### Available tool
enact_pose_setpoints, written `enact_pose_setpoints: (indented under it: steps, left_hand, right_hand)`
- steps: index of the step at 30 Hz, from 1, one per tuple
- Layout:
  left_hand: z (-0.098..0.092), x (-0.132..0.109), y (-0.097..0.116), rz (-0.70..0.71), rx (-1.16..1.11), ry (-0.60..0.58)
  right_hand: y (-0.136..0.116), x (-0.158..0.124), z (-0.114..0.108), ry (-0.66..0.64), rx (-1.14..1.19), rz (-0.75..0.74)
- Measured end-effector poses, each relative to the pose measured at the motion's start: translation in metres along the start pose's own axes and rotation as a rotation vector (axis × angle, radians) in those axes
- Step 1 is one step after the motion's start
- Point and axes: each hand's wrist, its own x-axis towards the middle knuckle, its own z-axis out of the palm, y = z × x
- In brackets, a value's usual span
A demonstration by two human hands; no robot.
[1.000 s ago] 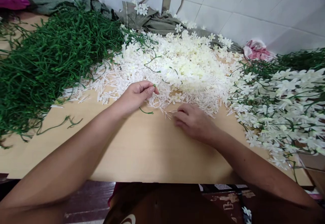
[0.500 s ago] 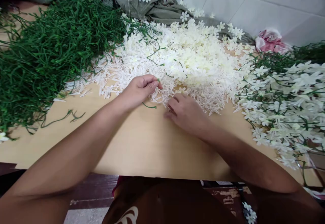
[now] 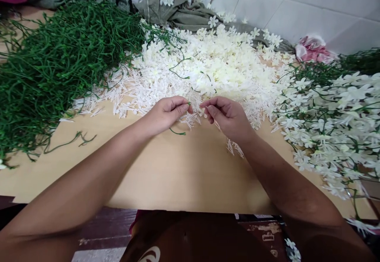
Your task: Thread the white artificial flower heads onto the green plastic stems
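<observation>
My left hand is closed in a pinch on a green artificial flower stem. The stem's tip pokes out at the thumb, and its tail hangs out below the palm. Facing it, a short gap away, my right hand has thumb and forefinger pinched together. A tiny pale piece seems to be at those fingertips, too small to make out. Just behind both hands lies a heap of thin white sticks, with cream-white artificial flower heads piled beyond them.
Green stems form a big pile at the left. White flowers on green stems are heaped at the right. A few loose stems lie on the tan board. A grey cloth runs along the tiled wall.
My right hand has risen from the white heap and turned its pinch toward my left hand. Some white sticks now lie scattered nearer, under my right wrist. My left hand keeps hold of the green stem.
</observation>
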Motion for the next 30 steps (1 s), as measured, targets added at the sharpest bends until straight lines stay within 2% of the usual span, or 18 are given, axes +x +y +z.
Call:
enact_pose_setpoints:
  steps: [3,8,10,14,18,22,25,27,30]
  left_hand:
    - [0.001,0.000,-0.001,-0.010,0.043,-0.017]
    - [0.002,0.001,-0.008,-0.022,0.114,0.071]
    - [0.002,0.002,-0.011,-0.024,0.197,0.111]
    - [0.001,0.003,-0.012,-0.012,0.397,0.200]
    - [0.001,0.004,-0.011,-0.001,0.431,0.231]
    - [0.003,0.004,-0.012,0.017,0.403,0.229]
    - [0.005,0.003,-0.010,0.026,0.347,0.234]
    - [0.008,0.002,-0.008,0.015,0.251,0.222]
    - [0.014,0.000,-0.004,-0.039,0.050,0.156]
  right_hand:
    - [0.003,0.002,-0.002,-0.019,0.080,0.025]
    - [0.009,0.005,-0.014,0.091,0.050,0.026]
    - [0.009,0.005,-0.020,0.130,-0.070,-0.017]
    - [0.009,0.003,-0.026,0.145,-0.477,-0.219]
    - [0.018,0.003,-0.018,0.064,-0.690,-0.360]
    - [0.027,0.005,-0.009,-0.019,-0.843,-0.376]
    - [0.023,0.005,-0.009,0.072,-0.704,-0.335]
    - [0.018,0.004,-0.011,0.103,-0.455,-0.232]
    - [0.011,0.003,-0.010,0.058,-0.056,-0.051]
